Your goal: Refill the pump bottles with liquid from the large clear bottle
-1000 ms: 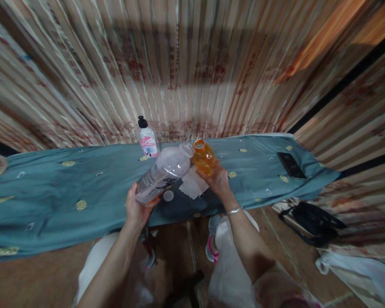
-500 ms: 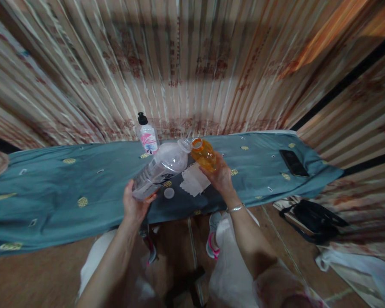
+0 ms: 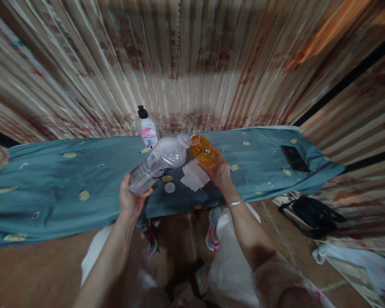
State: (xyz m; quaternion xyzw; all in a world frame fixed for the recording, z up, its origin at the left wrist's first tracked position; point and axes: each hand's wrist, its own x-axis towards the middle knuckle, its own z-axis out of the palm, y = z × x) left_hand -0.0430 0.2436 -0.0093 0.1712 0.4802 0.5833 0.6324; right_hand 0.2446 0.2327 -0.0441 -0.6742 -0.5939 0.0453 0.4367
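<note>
In the head view, the left hand [image 3: 132, 200] is wrapped round the base of a large clear bottle [image 3: 160, 160], tilted so its neck points to two o'clock, right at the mouth of an orange bottle [image 3: 203, 150], which the right hand [image 3: 222, 171] grips with curled fingers. From the clear bottle, a black-capped bottle [image 3: 148, 133] stands at eleven o'clock, a white disc [image 3: 170, 188] lies at five.
</note>
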